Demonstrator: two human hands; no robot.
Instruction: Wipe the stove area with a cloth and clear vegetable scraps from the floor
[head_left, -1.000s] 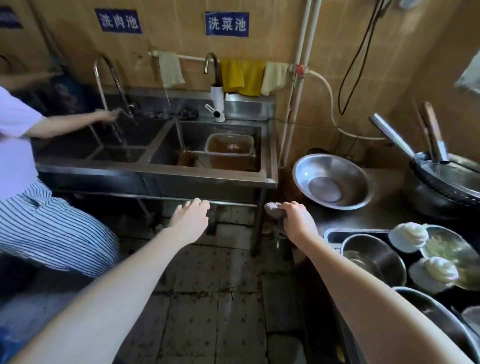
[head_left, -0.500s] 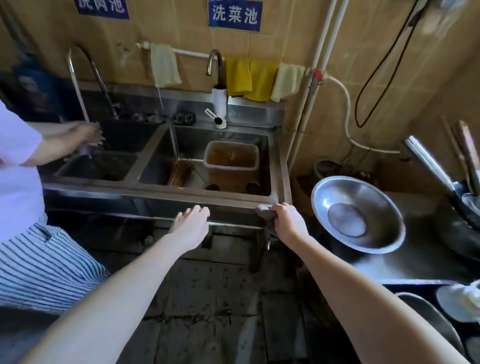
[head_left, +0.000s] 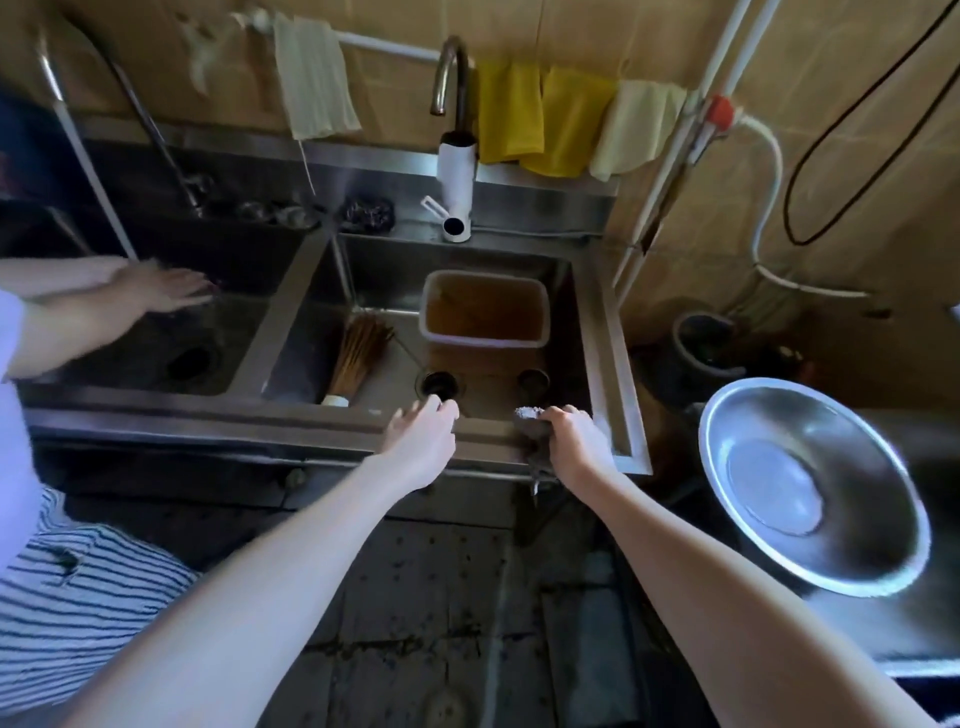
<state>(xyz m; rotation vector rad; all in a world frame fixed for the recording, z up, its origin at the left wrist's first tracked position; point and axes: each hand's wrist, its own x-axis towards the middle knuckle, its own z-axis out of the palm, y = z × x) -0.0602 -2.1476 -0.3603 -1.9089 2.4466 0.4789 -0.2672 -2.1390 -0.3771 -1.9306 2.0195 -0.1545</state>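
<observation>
My right hand (head_left: 576, 444) grips a grey, wet cloth (head_left: 532, 423) over the front rim of the steel sink (head_left: 322, 423), with a corner of the cloth hanging below the fist. My left hand (head_left: 423, 436) reaches over the same rim beside it, fingers relaxed and holding nothing. Under both hands lies the right basin, its drain hole (head_left: 439, 384) just beyond my left fingertips. The dark tiled floor (head_left: 426, 597) below is stained.
A plastic tub of brown liquid (head_left: 485, 312) and a bamboo brush (head_left: 358, 353) sit in the right basin under a faucet (head_left: 452, 140). Another person's hands (head_left: 161, 291) are in the left basin. A steel bowl (head_left: 810, 488) rests on the counter at right. Cloths (head_left: 545, 119) hang on a rail.
The view has closed in on the sink. Both my hands moved forward from above the floor to over the sink's front rim, the right still gripping the cloth.
</observation>
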